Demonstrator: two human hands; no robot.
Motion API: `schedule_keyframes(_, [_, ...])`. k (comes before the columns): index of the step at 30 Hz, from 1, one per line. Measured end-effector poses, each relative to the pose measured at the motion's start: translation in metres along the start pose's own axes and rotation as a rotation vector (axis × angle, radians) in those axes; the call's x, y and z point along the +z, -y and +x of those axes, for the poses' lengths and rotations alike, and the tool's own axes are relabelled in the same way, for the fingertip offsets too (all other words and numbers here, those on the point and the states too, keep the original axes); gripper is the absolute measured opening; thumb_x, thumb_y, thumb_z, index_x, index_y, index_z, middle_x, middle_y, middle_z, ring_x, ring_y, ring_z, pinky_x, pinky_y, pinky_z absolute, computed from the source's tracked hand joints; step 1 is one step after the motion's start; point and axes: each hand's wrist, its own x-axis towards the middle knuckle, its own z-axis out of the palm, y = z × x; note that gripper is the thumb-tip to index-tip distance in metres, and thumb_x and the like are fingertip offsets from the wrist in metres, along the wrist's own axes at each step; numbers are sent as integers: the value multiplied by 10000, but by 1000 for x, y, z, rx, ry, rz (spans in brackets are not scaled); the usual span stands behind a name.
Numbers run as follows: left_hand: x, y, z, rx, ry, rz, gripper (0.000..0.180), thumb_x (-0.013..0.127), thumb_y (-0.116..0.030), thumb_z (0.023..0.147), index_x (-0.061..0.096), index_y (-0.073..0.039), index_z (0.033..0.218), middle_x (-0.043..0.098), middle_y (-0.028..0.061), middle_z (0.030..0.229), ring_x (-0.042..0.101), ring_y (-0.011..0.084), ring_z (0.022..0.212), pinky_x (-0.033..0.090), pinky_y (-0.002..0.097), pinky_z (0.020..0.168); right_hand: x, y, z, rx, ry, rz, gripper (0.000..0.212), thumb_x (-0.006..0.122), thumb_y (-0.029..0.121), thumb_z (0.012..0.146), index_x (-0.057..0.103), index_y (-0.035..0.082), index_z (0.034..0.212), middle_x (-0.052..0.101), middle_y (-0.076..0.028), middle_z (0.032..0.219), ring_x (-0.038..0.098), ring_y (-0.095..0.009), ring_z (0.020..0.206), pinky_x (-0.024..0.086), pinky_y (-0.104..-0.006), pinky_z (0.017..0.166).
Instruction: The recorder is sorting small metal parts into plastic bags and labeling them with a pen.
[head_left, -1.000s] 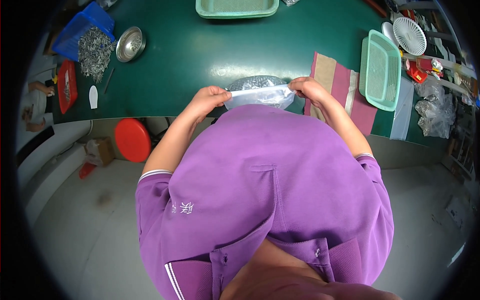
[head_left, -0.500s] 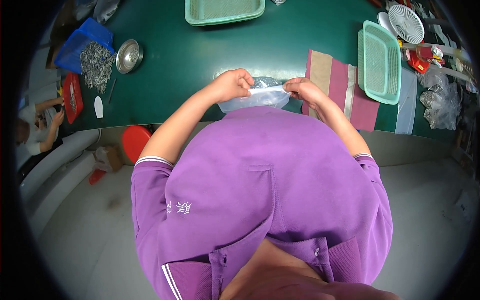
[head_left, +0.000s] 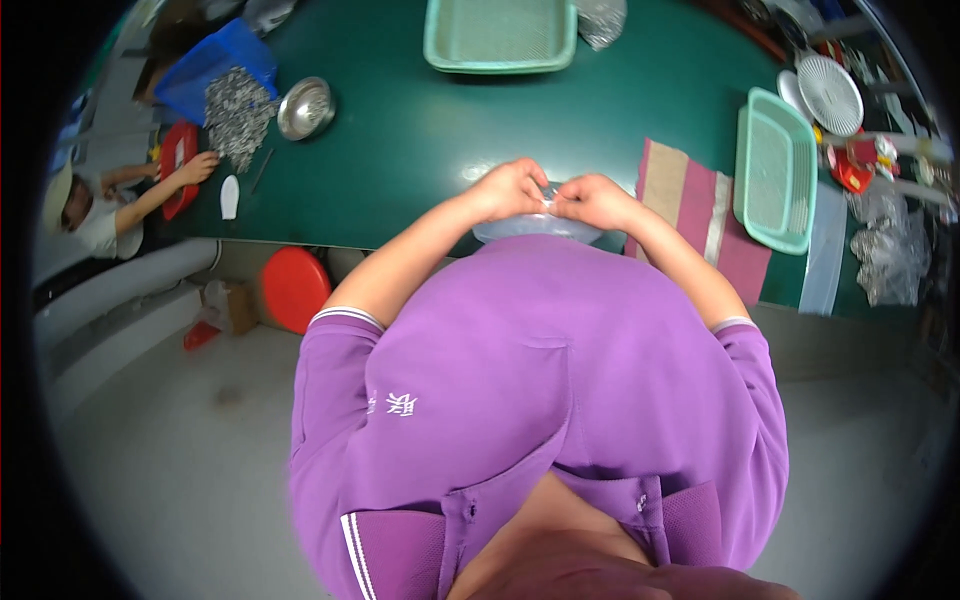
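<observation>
I observe both hands at a bag [head_left: 535,229] of clear plastic, upper centre of the frame, near the front edge of the green table [head_left: 400,165]. The left hand [head_left: 508,192] enters from the left, its fingers curled in and nearly closed, thumb and fingertips gripping the bag's top edge. The right hand [head_left: 594,203] faces it from the right, its fingers likewise bent into a narrow pinch on that edge. The two sets of fingertips are close together; I cannot tell whether they touch. The hands and the purple shirt [head_left: 550,400] hide much of the bag.

Right of the hands I identify a striped cloth [head_left: 692,200], then a green basket [head_left: 775,170] and a clear sheet [head_left: 822,262]. Another green basket [head_left: 500,32] is at top centre, beside a silvery bag [head_left: 601,22]. At upper left, a blue bin [head_left: 205,72] lies tipped, with metal parts [head_left: 238,120] heaped at its mouth; a steel bowl [head_left: 307,108] is just right of the heap. Below these I note a white piece [head_left: 230,197] and a dark rod [head_left: 263,170]. At far left, a co-worker's hand [head_left: 199,167] is beside a red tray [head_left: 180,165].
</observation>
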Motion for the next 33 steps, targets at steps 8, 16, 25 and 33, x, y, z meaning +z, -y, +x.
schedule_keyframes(8, [-41, 26, -57, -95, 22, -140, 297, 613, 18, 758, 506, 27, 1035, 644, 88, 828, 590, 116, 693, 487, 236, 635, -4, -16, 6, 24, 96, 178, 216, 632, 270, 806, 661, 56, 807, 581, 25, 636, 485, -56, 599, 410, -240, 562])
schedule_keyframes(16, [-48, 25, -47, -49, 65, 87, 236, 612, -17, 763, 579, -12, 996, 636, 44, 791, 584, 94, 709, 477, 235, 649, -8, -14, 11, -6, 80, 64, 220, 645, 263, 765, 672, 73, 872, 645, -39, 756, 575, -113, 715, 456, -265, 663])
schedule_keyframes(25, [-2, -13, 6, -150, 108, 334, 199, 672, -210, 767, 637, -76, 910, 629, -4, 761, 553, 69, 713, 451, 234, 664, -9, -13, 7, 15, 94, 154, 260, 659, 316, 756, 670, 88, 881, 640, -36, 737, 565, -129, 691, 450, -280, 653])
schedule_keyframes(33, [-7, 8, 10, -156, 137, 71, 151, 646, -144, 790, 638, -23, 880, 637, 20, 792, 565, 85, 713, 455, 223, 670, -40, -52, -19, 2, 49, 141, 240, 614, 289, 799, 655, 66, 875, 642, -43, 742, 584, -142, 710, 450, -280, 662])
